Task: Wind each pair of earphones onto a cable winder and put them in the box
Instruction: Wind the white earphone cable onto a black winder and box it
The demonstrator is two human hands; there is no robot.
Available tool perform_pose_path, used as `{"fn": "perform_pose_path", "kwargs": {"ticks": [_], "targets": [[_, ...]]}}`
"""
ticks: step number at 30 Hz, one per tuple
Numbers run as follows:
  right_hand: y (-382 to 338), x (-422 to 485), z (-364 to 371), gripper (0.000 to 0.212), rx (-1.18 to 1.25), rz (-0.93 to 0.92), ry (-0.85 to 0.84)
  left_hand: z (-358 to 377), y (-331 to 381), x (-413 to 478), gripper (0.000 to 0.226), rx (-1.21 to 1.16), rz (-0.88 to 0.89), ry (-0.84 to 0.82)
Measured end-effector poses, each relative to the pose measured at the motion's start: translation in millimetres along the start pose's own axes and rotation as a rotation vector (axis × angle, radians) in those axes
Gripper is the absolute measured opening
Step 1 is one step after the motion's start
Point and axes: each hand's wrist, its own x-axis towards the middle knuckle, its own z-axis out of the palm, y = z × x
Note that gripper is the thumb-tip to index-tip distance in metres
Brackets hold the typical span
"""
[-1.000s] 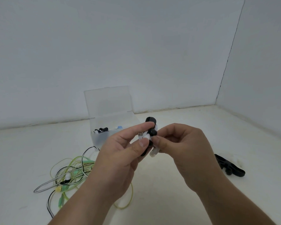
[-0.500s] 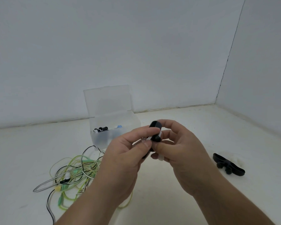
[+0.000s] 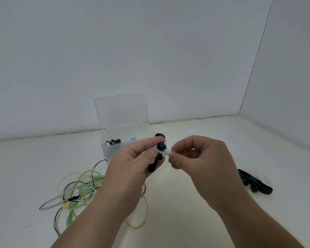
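At the far left of the desk (image 3: 21,167) lies a loose tangle of earphones (image 3: 79,188): yellow-green cables and a black-and-white striped one, looped over each other, with a white bud among them. None of these is wound, so at least two pairs appear to be left to do. Behind the tangle and a little to the right stands the clear box (image 3: 107,153), its lid (image 3: 120,110) upright and open. Small black pieces and a blue one (image 3: 113,141) show over its rim, which suggests some wound pairs are already inside, though how many cannot be told.

In front of the box, raised above the desk, the left hand (image 3: 131,169) grips a black cable winder (image 3: 159,149), thumb and fingers curled round it. White cable is wrapped on the winder's middle. Just to its right, the right hand (image 3: 202,158) pinches a short white end piece (image 3: 168,151) of the same earphones between thumb and forefinger. Whether that piece is a plug or a bud is too small to tell. It touches the winder, so this pair looks almost wound, with only its tail to tuck in before it goes into the box just behind the left hand.

Well to the right, beyond the right wrist, a spare winder (image 3: 254,182), also black, lies flat on the desk, unused.
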Motion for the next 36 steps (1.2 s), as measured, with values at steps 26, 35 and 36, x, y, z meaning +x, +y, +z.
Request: {"fn": "perform_pose_path", "kwargs": {"ticks": [26,35,36], "targets": [[9.7,-0.5,2.3,0.019,-0.12,-0.179,0.04,-9.7,-6.7,1.1,0.035,0.078,-0.052,-0.305],[14.6,7.0,-1.1,0.015,-0.14,-0.094,-0.058,-8.4,-5.5,-0.3,0.031,0.13,0.005,-0.307],[14.6,7.0,-1.4,0.015,-0.131,-0.107,-0.059,-9.0,-4.9,-0.5,0.03,0.127,0.011,-0.31]]}}
